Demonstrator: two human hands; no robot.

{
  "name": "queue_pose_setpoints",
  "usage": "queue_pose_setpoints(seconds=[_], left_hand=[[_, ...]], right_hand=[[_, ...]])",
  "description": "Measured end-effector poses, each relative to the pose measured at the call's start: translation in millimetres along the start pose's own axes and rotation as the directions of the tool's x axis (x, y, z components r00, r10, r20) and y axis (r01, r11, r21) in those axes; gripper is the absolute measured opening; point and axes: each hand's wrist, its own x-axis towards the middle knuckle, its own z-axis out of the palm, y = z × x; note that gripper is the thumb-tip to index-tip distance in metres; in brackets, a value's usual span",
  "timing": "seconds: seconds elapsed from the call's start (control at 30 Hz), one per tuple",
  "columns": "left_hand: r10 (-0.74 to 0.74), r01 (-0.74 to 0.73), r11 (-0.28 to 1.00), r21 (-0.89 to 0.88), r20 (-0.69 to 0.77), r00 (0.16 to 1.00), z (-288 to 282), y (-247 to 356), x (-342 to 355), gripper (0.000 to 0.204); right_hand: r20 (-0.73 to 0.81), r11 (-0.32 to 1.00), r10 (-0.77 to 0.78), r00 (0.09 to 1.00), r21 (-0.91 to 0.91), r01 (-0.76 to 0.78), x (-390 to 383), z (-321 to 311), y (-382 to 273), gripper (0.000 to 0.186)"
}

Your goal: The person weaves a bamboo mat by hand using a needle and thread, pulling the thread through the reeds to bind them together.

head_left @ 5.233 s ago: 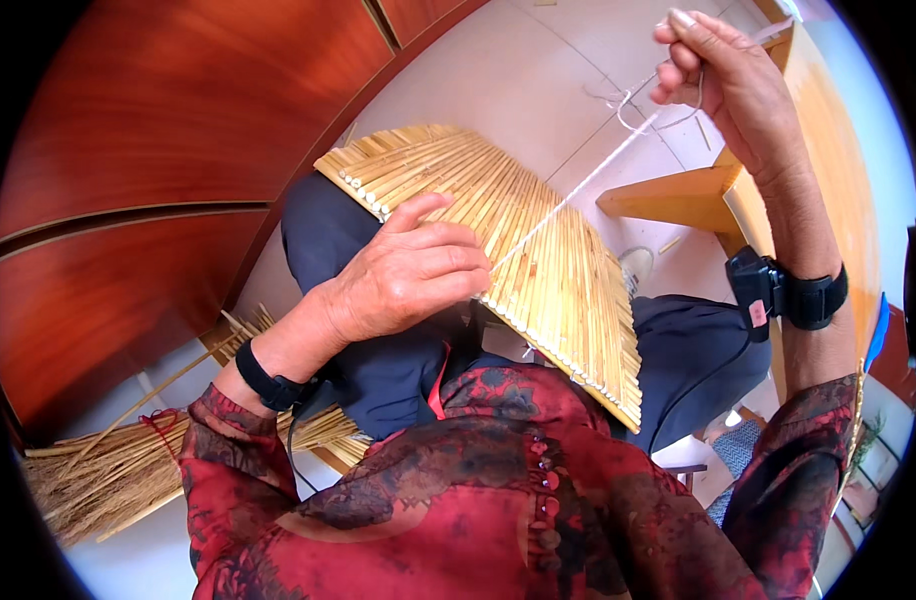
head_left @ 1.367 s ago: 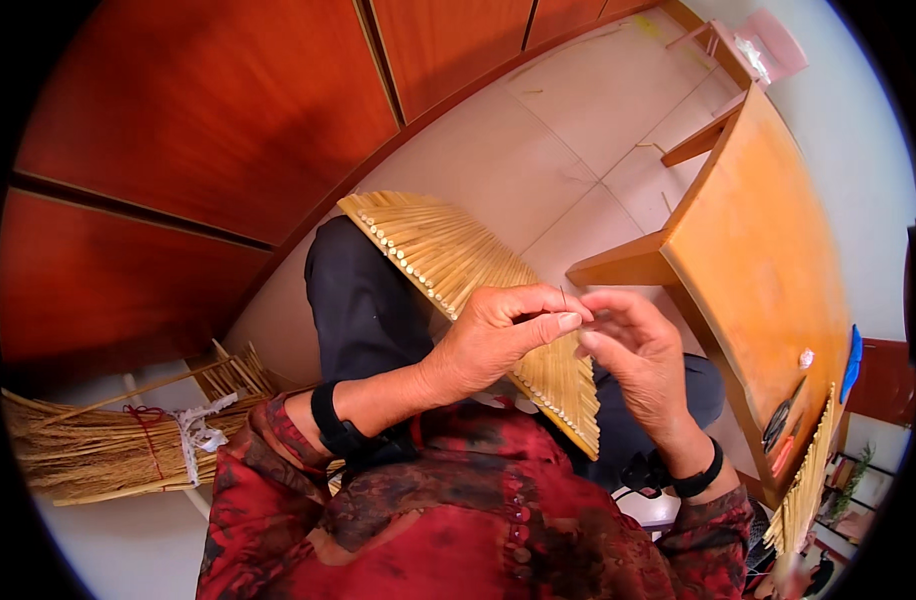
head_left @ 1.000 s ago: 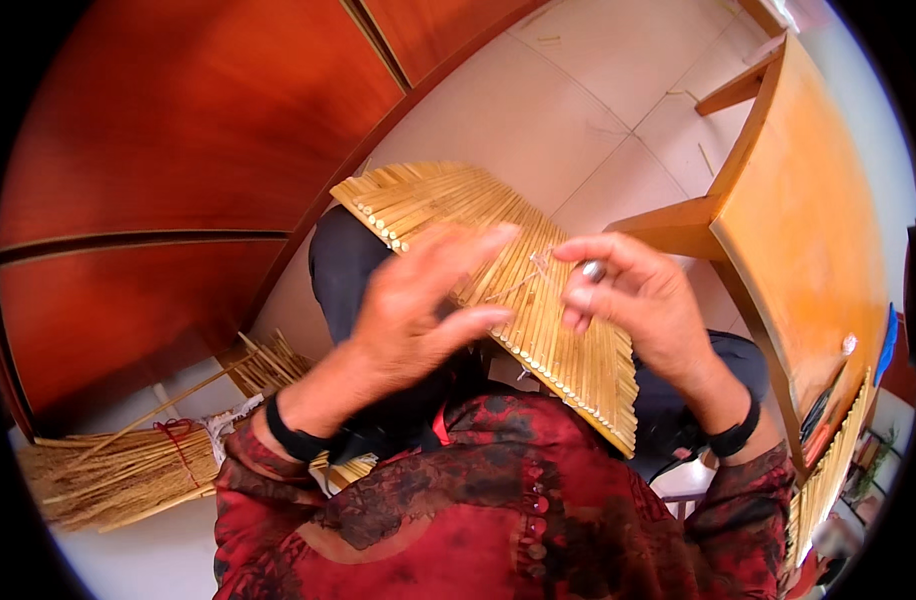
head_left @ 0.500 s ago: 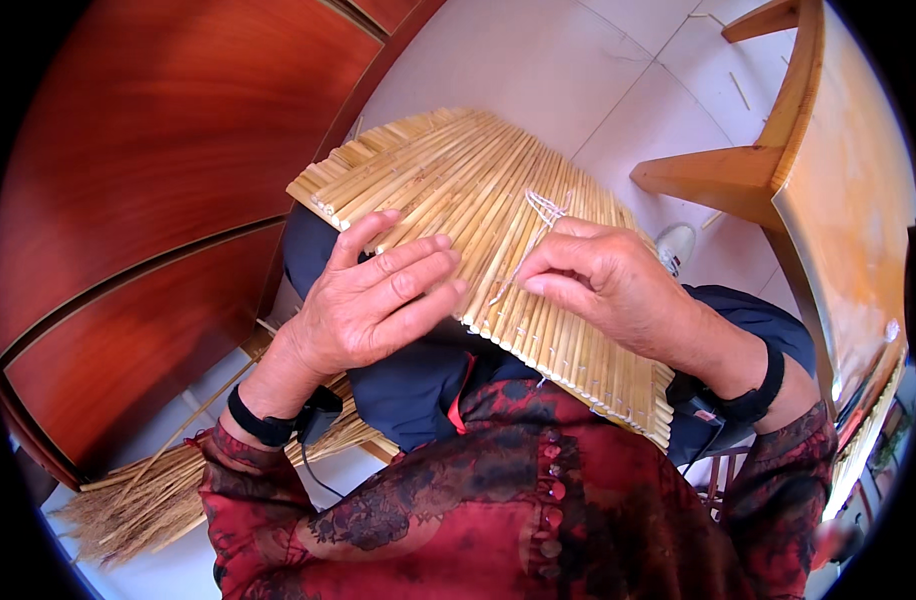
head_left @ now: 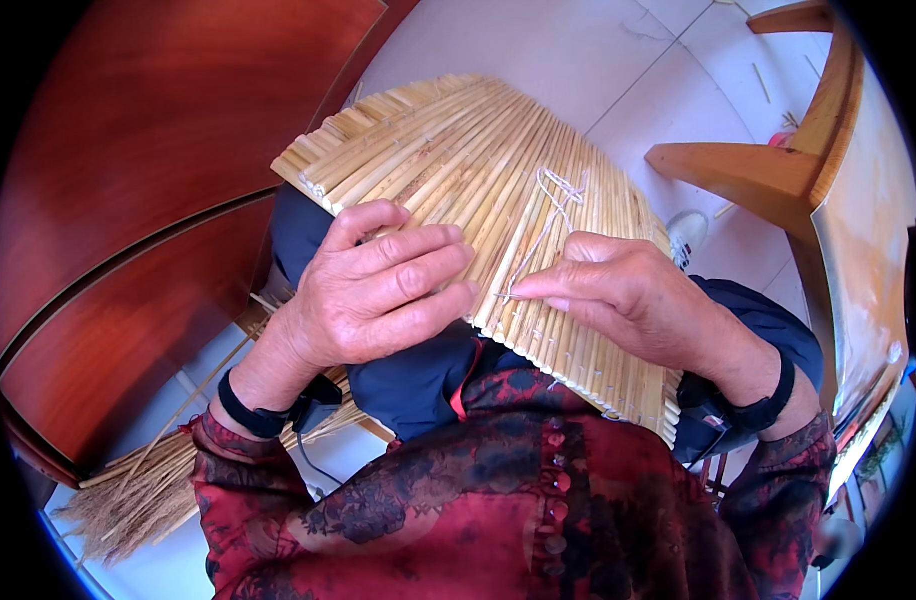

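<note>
A fan-shaped mat of pale yellow plant stalks (head_left: 458,170), laid side by side and joined by rows of stitches, rests across my lap. My left hand (head_left: 378,280) grips its near edge, fingers bent over the top, thumb out of sight. Above the stitched near part, my right hand (head_left: 628,295) is closed in a pinch on white thread (head_left: 546,225). The thread runs from the fingertips up to loose loops lying on the stalks. A thin sliver shows at the fingertips; whether it is a needle I cannot make out.
Reddish-brown wooden panels (head_left: 168,130) stand close on the left. Below them lies a bundle of long stalks with feathery ends (head_left: 138,500). At right is a wooden piece of furniture with a curved leg (head_left: 738,180). Loose stalk bits lie on the tiled floor (head_left: 538,50).
My right hand has shifted slightly down, and its fingertips are now close to the stalks near the stitch. The thread loops now lie loose above the hand. My left hand stays on the mat's edge.
</note>
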Motion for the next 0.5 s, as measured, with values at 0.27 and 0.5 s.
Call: queue_pose_setpoints(seconds=[0.27,0.5], left_hand=[[-0.013,0.013,1.000,-0.003,-0.003,1.000,0.3,1.0,-0.4,0.018],[-0.012,0.012,1.000,0.011,-0.003,1.000,-0.2,2.3,0.9,0.018]], right_hand=[[0.021,1.000,0.017,1.000,-0.012,-0.017,-0.6,-0.2,2.2,0.020],[0.021,1.000,-0.024,0.999,-0.009,0.024,-0.8,-0.7,2.7,0.023]])
